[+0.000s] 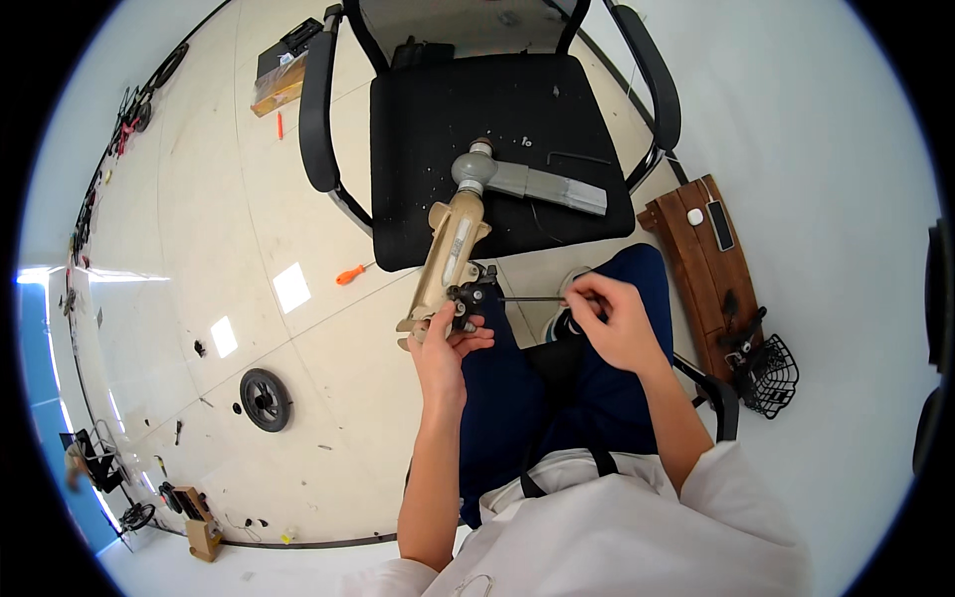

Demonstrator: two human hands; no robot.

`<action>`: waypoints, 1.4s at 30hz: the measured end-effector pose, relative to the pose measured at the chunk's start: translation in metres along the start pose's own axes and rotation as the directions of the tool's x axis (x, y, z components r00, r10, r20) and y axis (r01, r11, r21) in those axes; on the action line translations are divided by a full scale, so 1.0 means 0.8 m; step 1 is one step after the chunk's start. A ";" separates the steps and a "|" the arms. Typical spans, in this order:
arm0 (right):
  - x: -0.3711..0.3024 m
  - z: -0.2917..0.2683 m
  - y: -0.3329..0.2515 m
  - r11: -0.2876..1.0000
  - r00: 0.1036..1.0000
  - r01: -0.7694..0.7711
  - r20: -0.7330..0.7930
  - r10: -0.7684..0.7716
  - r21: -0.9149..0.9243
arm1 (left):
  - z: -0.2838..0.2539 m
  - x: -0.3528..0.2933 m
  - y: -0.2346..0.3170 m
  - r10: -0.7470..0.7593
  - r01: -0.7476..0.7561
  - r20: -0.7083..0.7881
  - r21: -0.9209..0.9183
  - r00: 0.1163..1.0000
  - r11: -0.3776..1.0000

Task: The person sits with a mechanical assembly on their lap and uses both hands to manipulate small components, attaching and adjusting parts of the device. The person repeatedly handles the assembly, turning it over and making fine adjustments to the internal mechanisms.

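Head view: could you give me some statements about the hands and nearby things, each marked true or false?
1. The left hand holds the beige part near its lower end. True.
2. The right hand is empty. False: it holds a thin rod-like tool.
3. A dark L-shaped key lies on the chair seat. True.
4. The orange-handled screwdriver lies on that seat. False: it is on the floor.
5. A black wheel lies on the floor, left of the person. True.

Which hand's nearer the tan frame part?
Left. The left hand holds the tan frame part near its lower end; the right hand is apart, to its right, holding a thin dark rod.
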State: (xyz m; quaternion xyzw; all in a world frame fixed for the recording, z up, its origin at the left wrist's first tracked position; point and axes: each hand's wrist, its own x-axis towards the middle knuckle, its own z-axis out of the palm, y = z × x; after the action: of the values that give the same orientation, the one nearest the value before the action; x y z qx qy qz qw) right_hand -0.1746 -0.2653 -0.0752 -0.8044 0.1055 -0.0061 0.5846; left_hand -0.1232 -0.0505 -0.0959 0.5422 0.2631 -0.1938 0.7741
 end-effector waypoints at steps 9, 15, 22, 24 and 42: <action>0.050 0.004 -0.053 0.970 0.977 0.112 0.203 -0.067 -0.216 | 0.008 -0.009 -0.004 0.026 -0.024 0.094 -0.022 0.995 0.999; 0.051 0.003 -0.059 0.951 0.967 0.144 0.245 -0.076 -0.273 | 0.006 -0.009 -0.004 0.026 -0.024 0.103 -0.027 0.994 0.999; 0.056 0.000 -0.064 0.940 0.951 0.150 0.304 -0.053 -0.306 | 0.007 -0.010 -0.001 0.010 -0.009 0.091 -0.009 0.996 1.000; 0.062 0.000 -0.070 0.928 0.941 0.158 0.335 -0.038 -0.338 | 0.006 -0.009 -0.002 0.005 -0.004 0.084 -0.004 0.996 1.000; 0.100 -0.003 -0.084 0.478 0.644 0.725 0.735 -0.214 -0.496 | 0.005 -0.005 -0.004 0.048 -0.058 0.110 0.091 0.993 0.994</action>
State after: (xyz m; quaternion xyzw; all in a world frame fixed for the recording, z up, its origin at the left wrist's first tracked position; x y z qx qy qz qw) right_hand -0.0861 -0.2616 -0.0202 -0.9243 -0.3258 0.1138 0.1631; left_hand -0.1278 -0.0554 -0.0947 0.5735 0.1972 -0.2144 0.7657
